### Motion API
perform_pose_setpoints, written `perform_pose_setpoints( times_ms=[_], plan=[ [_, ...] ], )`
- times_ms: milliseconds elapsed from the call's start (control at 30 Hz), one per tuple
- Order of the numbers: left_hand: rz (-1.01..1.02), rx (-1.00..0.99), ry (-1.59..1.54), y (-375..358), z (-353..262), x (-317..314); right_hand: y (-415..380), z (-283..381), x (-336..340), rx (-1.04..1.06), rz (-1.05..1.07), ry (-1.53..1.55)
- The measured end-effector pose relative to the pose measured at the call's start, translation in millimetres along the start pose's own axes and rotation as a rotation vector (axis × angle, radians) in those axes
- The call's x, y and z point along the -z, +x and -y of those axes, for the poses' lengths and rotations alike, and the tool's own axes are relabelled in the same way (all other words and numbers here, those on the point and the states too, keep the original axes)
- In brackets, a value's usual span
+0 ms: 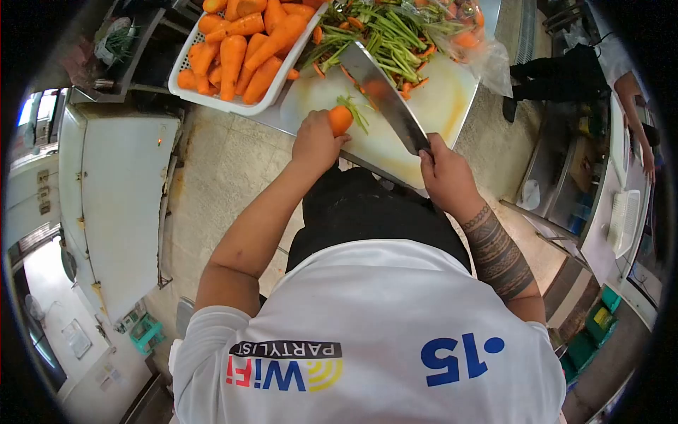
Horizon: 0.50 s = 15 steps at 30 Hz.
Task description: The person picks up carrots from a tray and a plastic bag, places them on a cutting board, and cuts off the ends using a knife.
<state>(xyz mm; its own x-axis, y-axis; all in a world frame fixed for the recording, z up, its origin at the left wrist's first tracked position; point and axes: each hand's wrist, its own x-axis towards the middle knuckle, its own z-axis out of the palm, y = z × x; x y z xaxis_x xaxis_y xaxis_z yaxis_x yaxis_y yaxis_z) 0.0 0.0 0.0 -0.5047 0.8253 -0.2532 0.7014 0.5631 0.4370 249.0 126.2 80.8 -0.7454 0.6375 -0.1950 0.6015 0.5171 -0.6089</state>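
Observation:
My left hand is closed round an orange carrot, whose end with short green stems points up and right over the cutting board. In my right hand is the handle of a large cleaver. Its broad blade slants up and left across the board, a little right of the carrot and apart from it. Beyond the blade lies a heap of cut green stems with orange carrot tops among them.
A white basket full of carrots stands at the board's left. A clear plastic bag lies at the back right. Another person stands at the right, near metal shelves. A white cabinet is at the left.

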Motion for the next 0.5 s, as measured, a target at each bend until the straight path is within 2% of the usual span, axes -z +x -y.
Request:
perform_pose_setpoints(
  times_ms=[267,500],
  plan=[
    [-0.204,-0.096,0.126,-22,3,-24,14,27,-18,0.096,0.18,-0.144],
    [-0.219,-0.103,0.154,-16,3,-26,26,33,-13,0.107,0.2,-0.178]
  ],
)
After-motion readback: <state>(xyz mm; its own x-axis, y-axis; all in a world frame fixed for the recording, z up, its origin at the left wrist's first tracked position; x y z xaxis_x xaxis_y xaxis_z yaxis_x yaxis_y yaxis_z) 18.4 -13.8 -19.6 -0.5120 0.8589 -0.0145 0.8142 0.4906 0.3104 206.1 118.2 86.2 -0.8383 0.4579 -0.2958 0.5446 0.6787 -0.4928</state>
